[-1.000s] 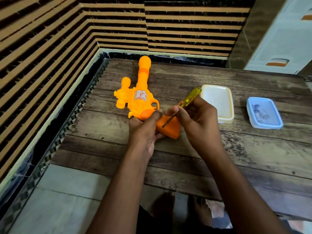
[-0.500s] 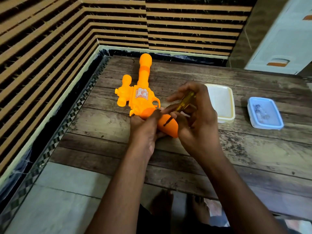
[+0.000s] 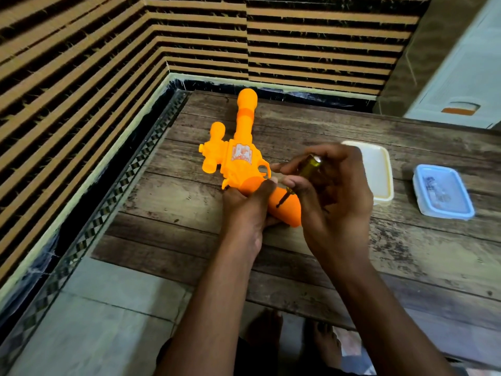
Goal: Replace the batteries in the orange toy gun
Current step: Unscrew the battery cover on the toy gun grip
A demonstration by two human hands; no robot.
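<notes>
The orange toy gun (image 3: 245, 161) lies flat on the wooden worktop (image 3: 189, 202), near its left side, with the long barrel pointing to the far wall and the fat handle pointing near. The left hand (image 3: 248, 210) wraps around the handle and holds it down. The right hand (image 3: 329, 196) has its fingers curled around a screwdriver (image 3: 299, 176) with a yellow see-through grip, and the thin metal tip sits on the handle, where I think a small screw holds the battery door. I cannot see the screw itself, it is too small. Here is what could go wrong. The tip could slip out of the screw if the tool leans too much or is not pushed down, and then it could scratch the plastic or poke the left thumb, which is just beside the tip. The screw head could get chewed up if the tip does not fit well. The gun could turn on the worktop if the left hand lets go a bit. When the screw comes out it could roll off and get lost on the floor. To the right sits a white box (image 3: 376, 169), and farther right a blue box (image 3: 443, 191) with little things inside that I cannot make out. The screw would be safer in one of them.
</notes>
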